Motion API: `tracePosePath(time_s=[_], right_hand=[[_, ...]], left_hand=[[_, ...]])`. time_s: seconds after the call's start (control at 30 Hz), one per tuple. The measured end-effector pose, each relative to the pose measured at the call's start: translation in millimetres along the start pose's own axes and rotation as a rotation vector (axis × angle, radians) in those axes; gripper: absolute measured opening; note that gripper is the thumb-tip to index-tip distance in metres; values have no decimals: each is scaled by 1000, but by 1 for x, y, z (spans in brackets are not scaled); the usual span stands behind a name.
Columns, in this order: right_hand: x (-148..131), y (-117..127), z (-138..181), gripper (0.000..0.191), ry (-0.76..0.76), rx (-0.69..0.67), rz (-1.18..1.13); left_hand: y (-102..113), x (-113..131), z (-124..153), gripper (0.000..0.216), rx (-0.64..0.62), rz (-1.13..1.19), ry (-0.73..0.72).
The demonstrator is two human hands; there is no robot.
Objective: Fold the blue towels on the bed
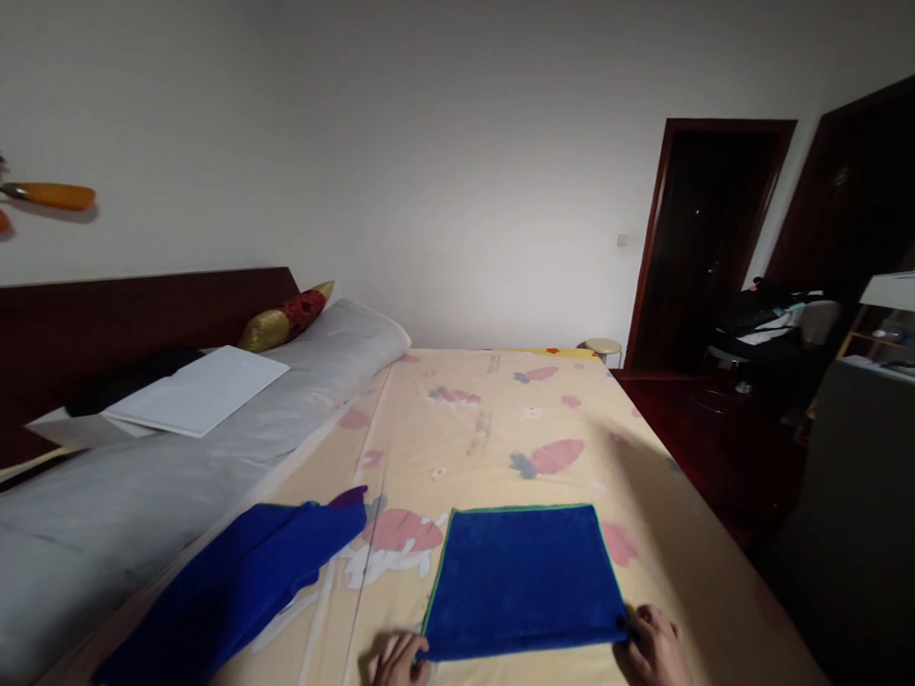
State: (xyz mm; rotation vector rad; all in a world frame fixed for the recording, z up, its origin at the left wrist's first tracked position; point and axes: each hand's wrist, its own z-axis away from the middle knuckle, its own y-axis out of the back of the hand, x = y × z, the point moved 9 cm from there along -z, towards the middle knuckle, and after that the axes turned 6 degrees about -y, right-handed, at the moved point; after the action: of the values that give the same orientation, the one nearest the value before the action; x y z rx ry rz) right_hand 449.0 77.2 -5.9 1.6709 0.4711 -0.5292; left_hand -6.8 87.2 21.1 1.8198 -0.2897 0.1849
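A blue cloth (524, 580) with green edging lies spread flat as a near square on the patterned bed sheet (500, 405). My left hand (399, 666) is closed at its near left corner, fingers pinching the edge. At the near right corner, by a small dark spot, my right hand (658, 650) has its fingers curled on the edge. To the left, a crumpled pile of blue cloth (247, 566) with a bit of purple at its tip rests on the bed, apart from both hands.
Along the headboard (22, 338) runs a grey rolled mattress or bedding (313, 378), bearing a white board (201, 389) and a red and gold cushion (289, 317). Beyond the bed stand a round stool (602, 346) and a loaded chair (773, 329). A dark cabinet (863, 527) is at the right.
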Motion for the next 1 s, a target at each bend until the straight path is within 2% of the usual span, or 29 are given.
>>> tracePosePath(time_s=[0.1,0.23,0.4,0.5,0.57,0.63,0.7,0.77,0.83,0.9,0.93,1.0], right_hand=[[11,4,-7,39,-35,-120,-79],[35,4,-8,34,-153,-131,-128],[46,-2,-2,28,-261,-86,-52],[42,-10,8,34,-318,76,55],[24,-20,17,34,-257,248,148],[-7,-42,26,30,-113,342,199],[-44,-73,31,29,38,299,183],[-81,-99,34,29,145,220,146],[-114,-113,34,26,207,150,104],[-135,-113,33,23,239,117,70],[-139,-108,32,23,248,115,60],[-129,-90,31,23,242,138,59]], left_hand=[[4,-6,-5,24,-100,79,6],[-9,-18,-6,20,-209,160,86],[-21,-30,-4,15,-191,142,218],[-23,-27,4,16,-111,70,309],[-19,-12,12,27,41,-32,332],[-21,20,18,37,181,-101,257],[-34,63,21,38,223,-67,107],[-50,105,22,33,185,27,-46],[-61,137,21,28,133,97,-167],[-66,152,20,27,102,116,-251],[-66,150,19,27,101,109,-266],[-63,126,18,28,117,70,-228]])
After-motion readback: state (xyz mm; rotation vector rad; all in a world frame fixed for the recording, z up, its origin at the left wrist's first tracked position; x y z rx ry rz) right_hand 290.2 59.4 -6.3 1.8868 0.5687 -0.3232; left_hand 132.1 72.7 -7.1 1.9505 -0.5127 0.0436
